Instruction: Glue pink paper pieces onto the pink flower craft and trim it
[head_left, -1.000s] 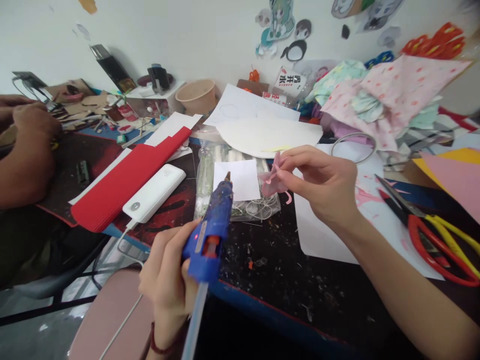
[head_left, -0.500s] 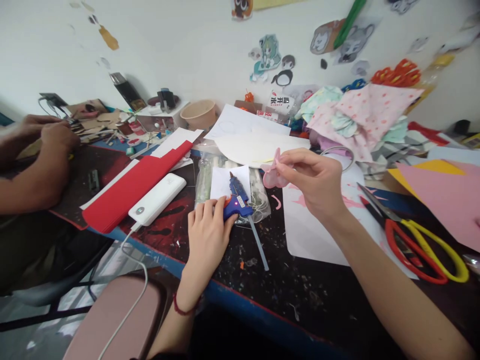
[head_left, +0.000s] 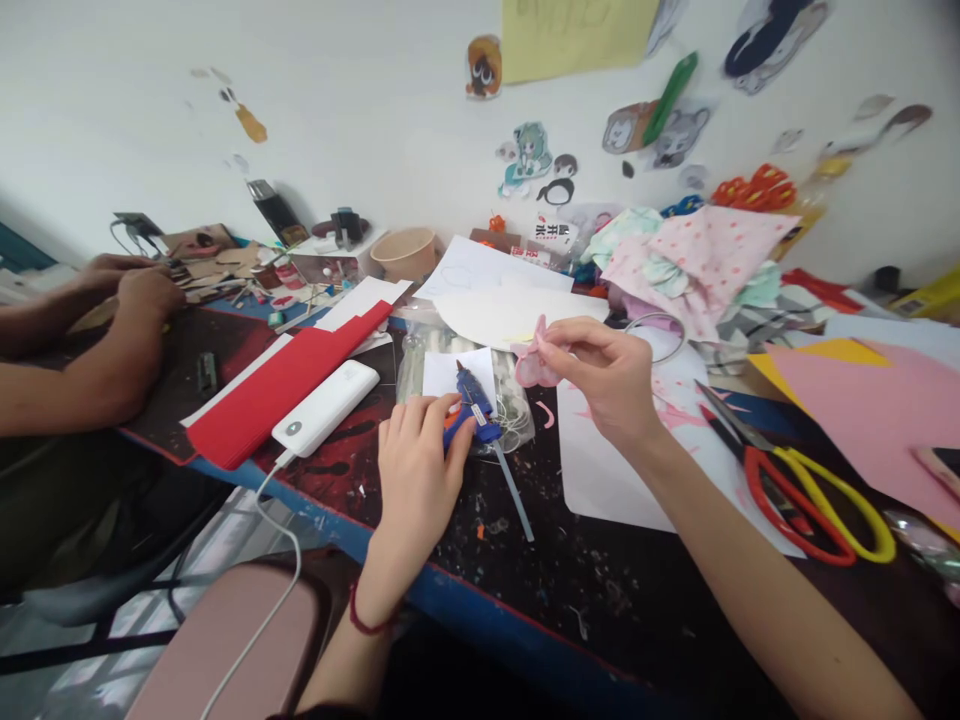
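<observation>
My left hand [head_left: 421, 460] is closed around the handle of a blue hot glue gun [head_left: 474, 402]. The gun's nozzle points away from me, over a small white paper on a clear plastic packet [head_left: 411, 362]. A translucent glue stick [head_left: 514, 492] sticks out of its back end. Between thumb and fingertips, my right hand [head_left: 611, 375] pinches a pink cut-out piece [head_left: 537, 362] with rounded lobes, held up to the right of the nozzle. Below that piece, a curved pink scrap [head_left: 545, 414] lies on the dark tabletop.
Large scissors [head_left: 799, 490] lie to the right of a white sheet [head_left: 607, 475], near pink paper [head_left: 862, 400]. Leftward are a white power bank [head_left: 326, 408] with a cable and folded red material [head_left: 289, 385]. Another person's hands [head_left: 142, 285] are at the far left.
The camera view has tilted up slightly, showing more of the wall. My right hand has moved a little closer to the glue gun with the pink piece. My left hand keeps its hold.
</observation>
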